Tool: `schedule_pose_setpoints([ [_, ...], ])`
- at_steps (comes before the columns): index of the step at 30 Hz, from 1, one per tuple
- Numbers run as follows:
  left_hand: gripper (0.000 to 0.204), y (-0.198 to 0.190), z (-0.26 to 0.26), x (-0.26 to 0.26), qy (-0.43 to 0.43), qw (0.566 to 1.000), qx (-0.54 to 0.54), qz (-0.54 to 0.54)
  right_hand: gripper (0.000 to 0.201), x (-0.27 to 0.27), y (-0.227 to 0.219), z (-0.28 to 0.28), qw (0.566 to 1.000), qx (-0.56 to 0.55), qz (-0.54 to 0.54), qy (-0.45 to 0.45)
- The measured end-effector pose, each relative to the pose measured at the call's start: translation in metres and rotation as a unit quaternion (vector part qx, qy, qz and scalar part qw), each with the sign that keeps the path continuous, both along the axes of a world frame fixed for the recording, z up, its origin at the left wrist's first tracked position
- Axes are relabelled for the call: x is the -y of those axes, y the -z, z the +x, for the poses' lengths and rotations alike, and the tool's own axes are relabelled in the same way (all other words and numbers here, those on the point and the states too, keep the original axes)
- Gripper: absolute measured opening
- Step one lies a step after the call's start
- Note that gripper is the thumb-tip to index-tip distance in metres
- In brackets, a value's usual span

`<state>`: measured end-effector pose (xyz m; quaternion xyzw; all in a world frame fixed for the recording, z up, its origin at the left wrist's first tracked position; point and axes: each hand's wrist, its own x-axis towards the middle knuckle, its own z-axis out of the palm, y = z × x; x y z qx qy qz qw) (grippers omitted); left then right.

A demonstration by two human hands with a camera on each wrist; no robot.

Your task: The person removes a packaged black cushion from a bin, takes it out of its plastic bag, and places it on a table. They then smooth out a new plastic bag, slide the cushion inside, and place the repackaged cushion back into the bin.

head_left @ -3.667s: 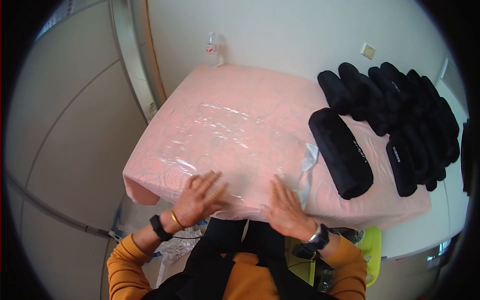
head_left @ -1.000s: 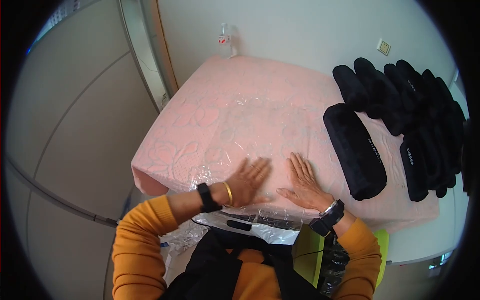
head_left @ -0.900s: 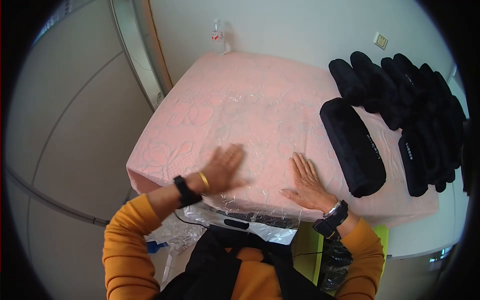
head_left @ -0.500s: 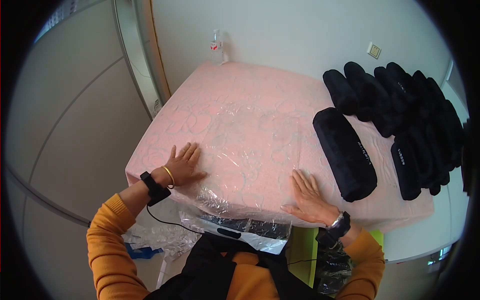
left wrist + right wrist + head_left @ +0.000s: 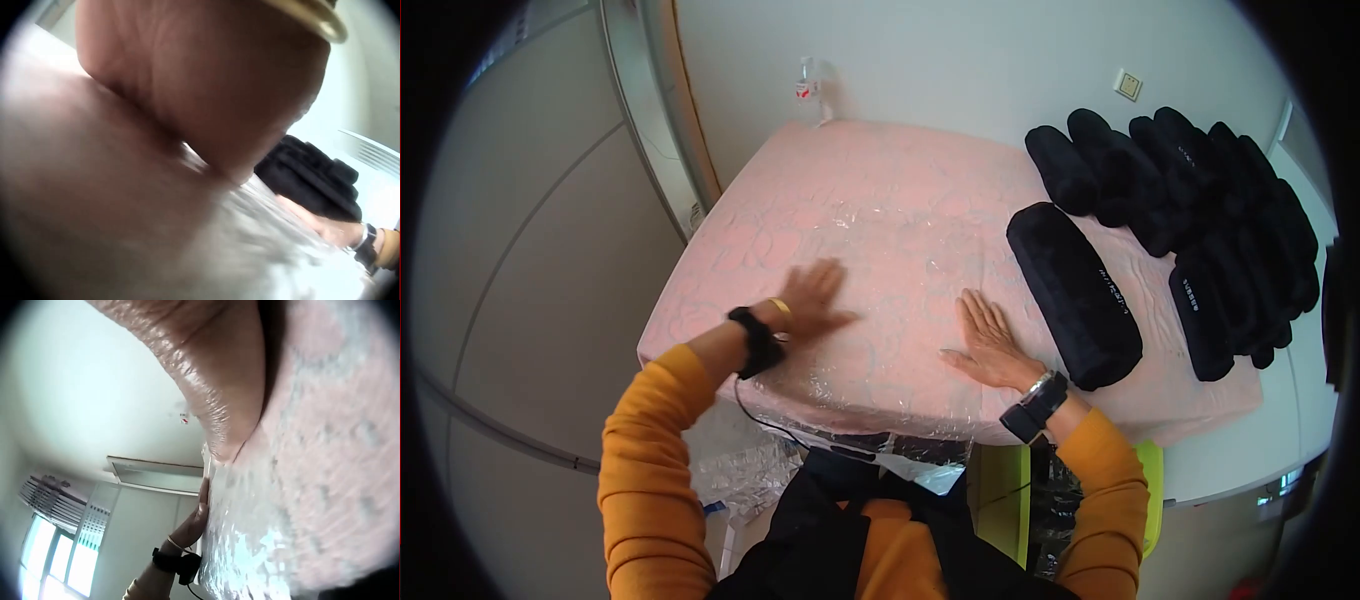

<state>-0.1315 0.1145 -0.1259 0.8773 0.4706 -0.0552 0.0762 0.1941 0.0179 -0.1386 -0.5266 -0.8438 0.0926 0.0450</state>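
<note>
A clear plastic bag [image 5: 890, 310] is spread flat over the pink patterned cloth [image 5: 740, 220], and its silvery-white end [image 5: 925, 472] hangs past the front edge. My left hand [image 5: 808, 303], motion-blurred, lies palm down with fingers spread on the left part of the plastic. In the left wrist view its palm [image 5: 206, 75] is close over the surface. My right hand [image 5: 992, 345] rests flat along the plastic's right side, thumb spread out. The right wrist view shows that hand's skin [image 5: 212, 369] against the film. Neither hand grips anything.
A black plush roll [image 5: 1075, 297] lies right of my right hand. Several more black rolls [image 5: 1190, 185] are piled behind it by the wall. A bottle [image 5: 806, 90] stands at the far left corner. Below the front edge are crinkled plastic [image 5: 745, 470] and a yellow-green bin [image 5: 1152, 490].
Since half a second ago my left hand has swept right and away from me over the plastic. My right hand stays flat. Earlier, both hands were near the front edge, with the silvery end farther right.
</note>
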Motion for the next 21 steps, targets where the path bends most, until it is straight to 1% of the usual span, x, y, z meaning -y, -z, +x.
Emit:
schedule_pose_setpoints([
  [1, 0.094, -0.006, -0.021, -0.004, -0.044, 0.999, 0.002, 0.004, 0.09, -0.001, -0.004, 0.01, 1.0, 0.001, 0.002, 0.006],
  [3, 0.095, -0.009, -0.051, -0.009, -0.079, 0.997, -0.008, -0.007, 0.09, 0.001, -0.011, 0.017, 1.0, 0.001, 0.002, 0.015],
  [4, 0.095, -0.015, -0.05, -0.009, -0.078, 0.997, -0.008, -0.008, 0.089, 0.002, -0.015, 0.018, 0.999, 0.027, 0.002, 0.025],
  [6, 0.096, -0.033, -0.048, -0.015, -0.1, 0.992, -0.081, -0.019, 0.087, 0.002, -0.023, 0.016, 0.996, 0.076, 0.001, 0.046],
  [7, 0.096, -0.04, -0.045, -0.017, -0.11, 0.987, -0.116, -0.023, 0.087, -0.003, -0.028, 0.012, 0.996, 0.076, 0.0, 0.047],
  [8, 0.096, -0.046, -0.036, -0.019, -0.107, 0.987, -0.116, -0.026, 0.086, -0.015, -0.036, 0.003, 0.998, 0.032, 0.031, 0.038],
  [9, 0.096, -0.053, -0.02, -0.02, -0.076, 0.994, -0.073, -0.014, 0.085, -0.026, -0.046, -0.009, 0.998, -0.01, 0.059, 0.032],
  [11, 0.096, -0.062, 0.017, -0.017, 0.004, 1.0, 0.019, 0.011, 0.083, -0.051, -0.045, -0.034, 0.996, -0.035, 0.083, 0.0],
  [13, 0.096, -0.052, 0.048, -0.018, 0.043, 0.999, 0.023, 0.003, 0.083, -0.073, -0.045, -0.057, 0.996, 0.038, 0.084, -0.006],
  [14, 0.096, -0.044, 0.058, -0.023, 0.061, 0.998, 0.022, -0.006, 0.083, -0.084, -0.038, -0.062, 0.995, 0.042, 0.088, 0.012],
  [16, 0.096, -0.035, 0.069, -0.031, 0.079, 0.997, 0.016, -0.013, 0.085, -0.092, -0.025, -0.063, 0.999, -0.012, 0.049, 0.01],
  [17, 0.095, -0.031, 0.066, -0.035, 0.065, 0.998, 0.008, -0.017, 0.085, -0.093, -0.023, -0.055, 0.999, -0.013, 0.048, 0.017],
  [19, 0.093, -0.019, 0.056, -0.05, 0.034, 0.999, -0.006, -0.023, 0.083, -0.097, -0.018, -0.036, 0.998, -0.029, 0.005, 0.058],
  [21, 0.092, -0.018, 0.037, -0.068, -0.028, 0.999, -0.041, -0.014, 0.083, -0.102, -0.006, -0.022, 0.995, -0.035, -0.022, 0.086],
])
